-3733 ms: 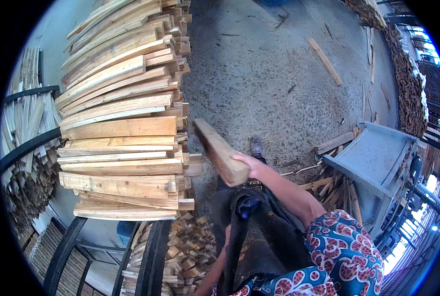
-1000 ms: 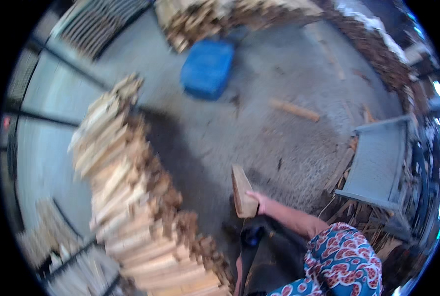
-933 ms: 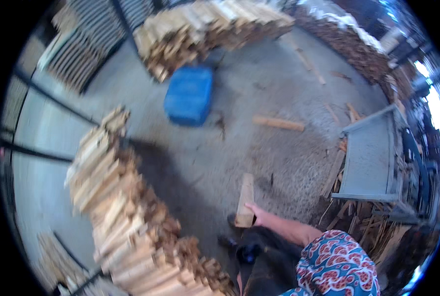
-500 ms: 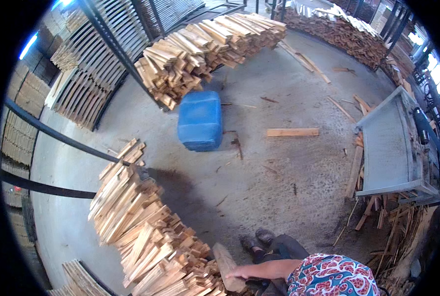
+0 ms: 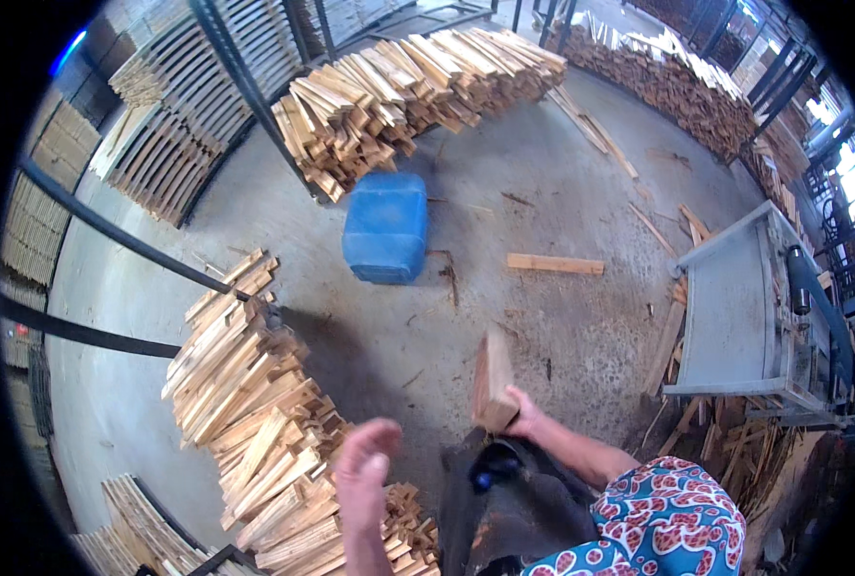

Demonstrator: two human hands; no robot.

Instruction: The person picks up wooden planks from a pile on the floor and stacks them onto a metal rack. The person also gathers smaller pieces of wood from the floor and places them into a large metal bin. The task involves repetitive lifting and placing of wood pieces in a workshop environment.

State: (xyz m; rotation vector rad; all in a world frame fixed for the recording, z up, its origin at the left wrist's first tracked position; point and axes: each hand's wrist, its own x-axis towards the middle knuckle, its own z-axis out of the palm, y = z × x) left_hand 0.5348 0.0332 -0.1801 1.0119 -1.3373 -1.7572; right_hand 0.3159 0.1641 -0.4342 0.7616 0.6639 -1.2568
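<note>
My right hand (image 5: pixel 523 413) is closed on the lower end of a short, thick wooden board (image 5: pixel 492 384). The board stands up at a steep tilt in front of my knees, its upper end smeared by motion. My left hand (image 5: pixel 362 470) is raised over the near stack of wooden boards (image 5: pixel 274 422), with its thumb and fingers apart and nothing between them. That stack curves along my left side, its pieces laid roughly parallel with uneven ends.
A blue plastic jerrycan (image 5: pixel 385 228) stands before another board stack (image 5: pixel 418 82). A single plank (image 5: pixel 554 263) lies on the floor. To the right is a grey metal machine table (image 5: pixel 735 307) with scrap wood (image 5: pixel 735 451) beneath. Dark metal bars (image 5: pixel 111 226) cross at left.
My right hand has lifted the board up and away from beside the near stack to in front of my knees. My left hand has come into view over the stack.
</note>
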